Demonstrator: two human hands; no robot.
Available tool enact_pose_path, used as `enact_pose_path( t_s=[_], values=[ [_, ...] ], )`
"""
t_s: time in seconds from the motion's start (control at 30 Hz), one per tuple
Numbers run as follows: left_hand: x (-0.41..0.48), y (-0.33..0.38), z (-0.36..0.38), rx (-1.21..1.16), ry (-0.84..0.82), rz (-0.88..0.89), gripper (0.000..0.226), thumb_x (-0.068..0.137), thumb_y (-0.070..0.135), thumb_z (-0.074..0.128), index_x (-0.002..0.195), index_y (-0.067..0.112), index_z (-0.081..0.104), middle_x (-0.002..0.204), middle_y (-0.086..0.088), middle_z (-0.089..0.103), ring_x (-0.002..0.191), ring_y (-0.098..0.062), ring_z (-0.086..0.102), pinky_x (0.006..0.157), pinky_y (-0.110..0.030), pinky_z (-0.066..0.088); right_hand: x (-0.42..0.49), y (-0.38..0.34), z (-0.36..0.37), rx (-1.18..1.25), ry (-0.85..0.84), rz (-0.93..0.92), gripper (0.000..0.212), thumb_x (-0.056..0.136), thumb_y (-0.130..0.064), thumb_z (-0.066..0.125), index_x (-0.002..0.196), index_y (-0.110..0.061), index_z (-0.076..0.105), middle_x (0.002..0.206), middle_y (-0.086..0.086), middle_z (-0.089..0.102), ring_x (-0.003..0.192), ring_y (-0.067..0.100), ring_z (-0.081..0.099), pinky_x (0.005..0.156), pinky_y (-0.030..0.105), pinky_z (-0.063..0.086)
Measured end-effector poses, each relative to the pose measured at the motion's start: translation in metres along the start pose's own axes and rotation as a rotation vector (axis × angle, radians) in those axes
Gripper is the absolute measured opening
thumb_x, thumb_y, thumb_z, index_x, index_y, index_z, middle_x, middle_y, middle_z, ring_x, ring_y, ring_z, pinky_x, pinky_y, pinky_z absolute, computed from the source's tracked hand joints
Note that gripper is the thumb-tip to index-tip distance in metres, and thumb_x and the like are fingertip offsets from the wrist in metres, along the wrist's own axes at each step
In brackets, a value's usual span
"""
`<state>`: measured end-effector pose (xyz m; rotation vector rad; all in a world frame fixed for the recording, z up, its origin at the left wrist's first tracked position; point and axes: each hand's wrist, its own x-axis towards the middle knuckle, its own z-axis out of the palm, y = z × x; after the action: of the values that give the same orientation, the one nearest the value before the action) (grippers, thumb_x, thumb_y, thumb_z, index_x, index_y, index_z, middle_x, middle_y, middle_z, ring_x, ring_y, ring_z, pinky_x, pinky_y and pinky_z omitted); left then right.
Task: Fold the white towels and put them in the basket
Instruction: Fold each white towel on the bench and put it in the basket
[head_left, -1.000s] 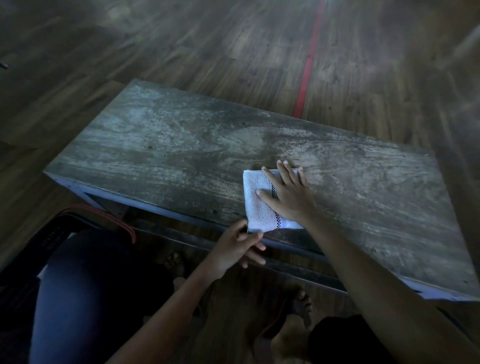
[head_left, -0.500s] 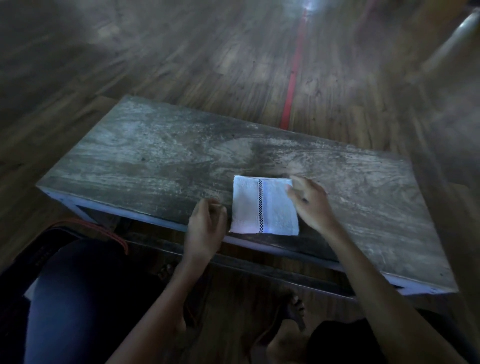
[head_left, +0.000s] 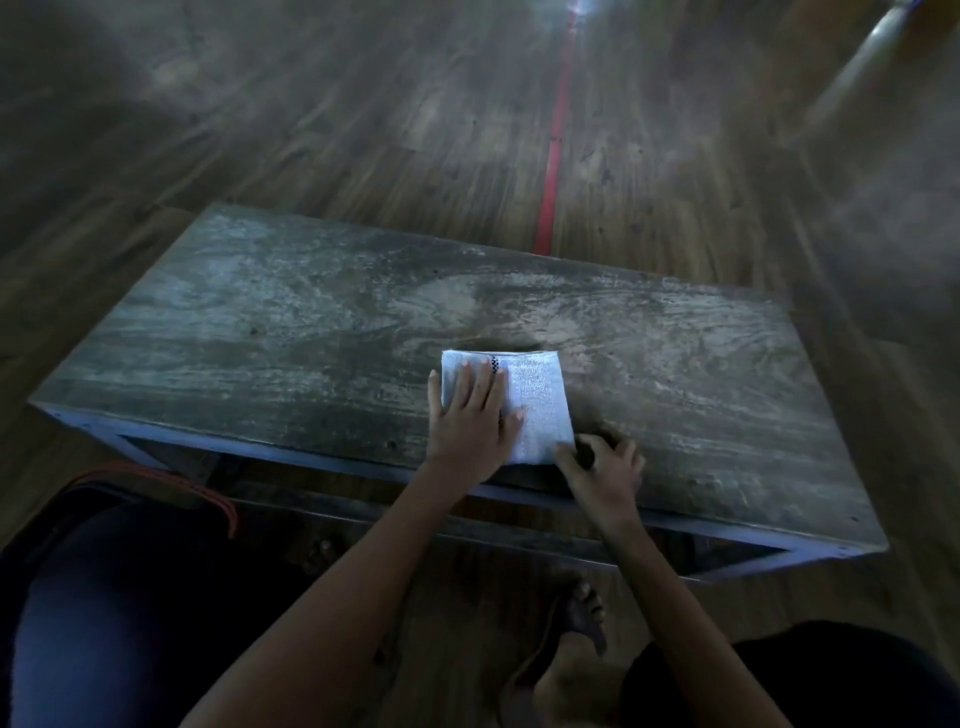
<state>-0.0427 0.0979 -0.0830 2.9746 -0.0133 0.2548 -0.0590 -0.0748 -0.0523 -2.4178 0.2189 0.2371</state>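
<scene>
A small folded white towel (head_left: 540, 405) with a dark checked stripe lies near the front edge of the worn wooden table (head_left: 311, 332). My left hand (head_left: 475, 415) rests flat on the towel's left half, fingers spread and pointing away from me. My right hand (head_left: 597, 465) is curled at the towel's near right corner, its fingertips pinched on that corner. A dark basket with a red rim (head_left: 156, 480) shows at the lower left beside the table, mostly hidden by my knee.
The table stands on a wooden floor with a red line (head_left: 553, 156) running away from its far edge. My knees and a bare foot (head_left: 576, 639) are under the front edge. A pale bar (head_left: 878, 41) crosses the top right corner.
My left hand moved from the table edge beside the towel onto the towel's left half. My right hand came down from the towel's far right edge to its near right corner.
</scene>
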Motion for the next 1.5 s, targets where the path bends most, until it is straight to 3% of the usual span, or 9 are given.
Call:
enact_pose_path(
  t_s=[0.17,0.47,0.77,0.97,1.07,1.17,1.27,1.37,1.5],
  values=[
    [0.000,-0.002,0.001,-0.019,0.030,0.008,0.057,0.095,0.050,0.032,0.135,0.014,0.051,0.139,-0.009,0.052,0.131,-0.030,0.044,0.109,-0.059,0.022,0.003,-0.006,-0.004,0.022,-0.060,0.048,0.034,0.086,-0.047,0.057,0.102,-0.017,0.058,0.135,0.010,0.026,0.127,0.029,0.016,0.111,0.043,0.014],
    [0.000,-0.001,-0.003,-0.093,-0.003,-0.011,0.061,0.094,0.050,0.030,0.137,0.010,0.047,0.142,-0.013,0.047,0.133,-0.034,0.041,0.105,-0.055,0.034,0.001,-0.004,-0.008,0.127,-0.087,0.035,0.058,0.060,-0.065,0.054,0.098,-0.022,0.062,0.133,0.005,0.031,0.127,0.024,0.017,0.108,0.039,0.015],
    [0.000,-0.005,0.000,-0.104,0.013,-0.012,0.063,0.093,0.050,0.030,0.136,0.009,0.048,0.142,-0.013,0.046,0.134,-0.033,0.039,0.105,-0.054,0.034,0.004,0.010,-0.009,-0.013,-0.040,-0.100,0.033,0.077,-0.054,0.068,0.095,-0.025,0.069,0.128,0.003,0.038,0.123,0.024,0.022,0.108,0.039,0.017],
    [0.002,-0.006,-0.001,-0.104,0.011,-0.012,0.064,0.092,0.050,0.030,0.134,0.006,0.049,0.141,-0.016,0.047,0.133,-0.035,0.040,0.104,-0.055,0.035,0.012,0.020,-0.019,-0.149,0.015,-0.091,0.039,0.077,-0.062,0.061,0.083,-0.024,0.069,0.124,0.006,0.041,0.122,0.025,0.025,0.106,0.044,0.021],
    [0.002,-0.008,-0.003,-0.132,-0.005,0.011,0.064,0.092,0.046,0.029,0.135,0.002,0.047,0.142,-0.020,0.044,0.134,-0.037,0.038,0.104,-0.055,0.035,0.018,0.004,-0.027,-0.109,0.096,-0.113,0.043,0.083,-0.063,0.053,0.097,-0.023,0.063,0.122,0.009,0.044,0.124,0.027,0.028,0.107,0.049,0.018],
    [0.003,-0.014,-0.008,-0.183,-0.006,-0.010,0.065,0.092,0.039,0.023,0.136,-0.004,0.042,0.145,-0.025,0.037,0.136,-0.038,0.033,0.105,-0.054,0.033,0.026,-0.023,-0.017,-0.184,0.147,-0.392,0.039,0.091,-0.049,0.044,0.116,-0.022,0.055,0.122,0.002,0.047,0.123,0.024,0.032,0.104,0.047,0.017],
    [0.005,-0.020,-0.010,-0.193,-0.058,-0.029,0.072,0.090,0.042,0.011,0.144,-0.003,0.027,0.153,-0.023,0.022,0.143,-0.034,0.017,0.113,-0.052,0.020,0.044,-0.038,0.006,-0.411,0.045,-0.588,0.056,0.091,-0.049,0.029,0.136,-0.020,0.045,0.146,0.001,0.041,0.139,0.021,0.027,0.110,0.055,0.022],
    [0.007,-0.027,-0.007,-0.170,-0.094,-0.013,0.074,0.090,0.048,0.009,0.148,0.003,0.016,0.157,-0.015,0.012,0.146,-0.026,0.004,0.114,-0.054,0.006,0.060,-0.038,0.025,-0.521,-0.028,-0.559,0.076,0.085,-0.056,0.011,0.147,-0.016,0.031,0.157,0.000,0.021,0.146,0.013,0.012,0.114,0.058,0.013],
    [0.009,-0.030,-0.005,-0.171,-0.131,-0.032,0.080,0.087,0.058,0.005,0.150,0.007,0.008,0.159,-0.008,0.002,0.147,-0.018,-0.003,0.115,-0.054,0.001,0.066,-0.032,0.031,-0.496,-0.003,-0.493,0.072,0.090,-0.056,0.014,0.151,-0.018,0.013,0.160,-0.005,0.002,0.146,0.008,-0.001,0.117,0.045,-0.004]
  ],
)
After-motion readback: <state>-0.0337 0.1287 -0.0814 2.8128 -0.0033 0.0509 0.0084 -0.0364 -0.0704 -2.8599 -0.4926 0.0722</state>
